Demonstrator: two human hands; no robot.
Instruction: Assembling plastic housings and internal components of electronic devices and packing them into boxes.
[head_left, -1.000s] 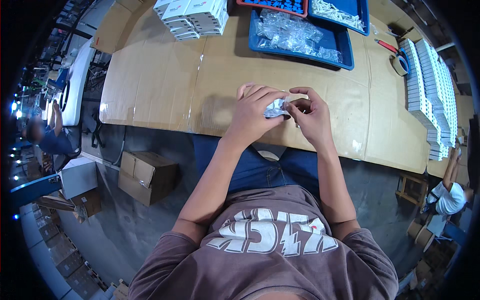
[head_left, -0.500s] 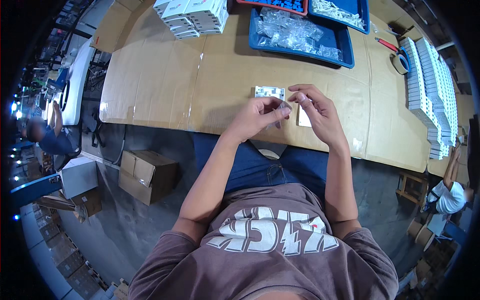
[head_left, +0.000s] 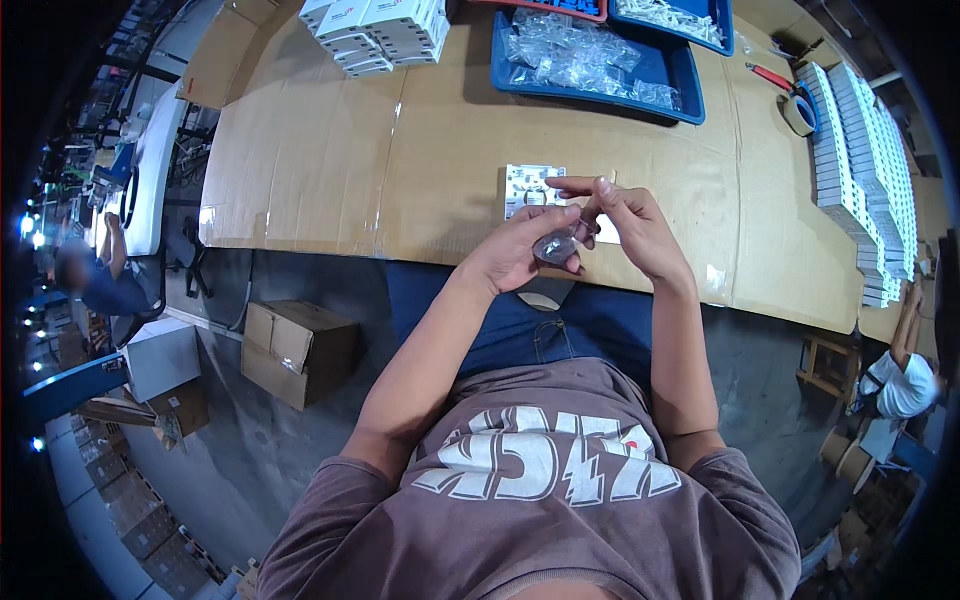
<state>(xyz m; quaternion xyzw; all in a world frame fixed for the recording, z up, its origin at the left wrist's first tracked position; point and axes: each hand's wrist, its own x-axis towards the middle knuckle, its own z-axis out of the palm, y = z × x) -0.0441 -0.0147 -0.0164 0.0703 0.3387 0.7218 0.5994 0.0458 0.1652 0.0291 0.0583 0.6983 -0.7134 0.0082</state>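
A second before, both my hands had been bunched together over the crinkled clear packet, and half a second before, a white plate with small openings had come to lie flat on the cardboard-covered table (head_left: 400, 170) while my fingers were still low beside it. Now that white plate (head_left: 533, 187) lay apart from me on the table, just beyond my fingertips, and I had lifted the small clear plastic bag (head_left: 553, 246) off the surface and toward my chest. My left hand (head_left: 520, 250) was curled around the bag from below, gripping it; my right hand (head_left: 625, 225) pinched at its upper edge, index finger stretched out over it. I judged from this that the plate was out of its wrapping and that I was working on what remained in the bag. What the bag held I could not make out: it showed only as a grey, glossy lump. A second pale card lay under my right hand, mostly covered. The far blue tray (head_left: 690, 100) of clear packets was cut off at the top edge, as were the stacked white boxes (head_left: 380, 30). The row of white boxes (head_left: 860, 170) at my right bent away toward the rim.
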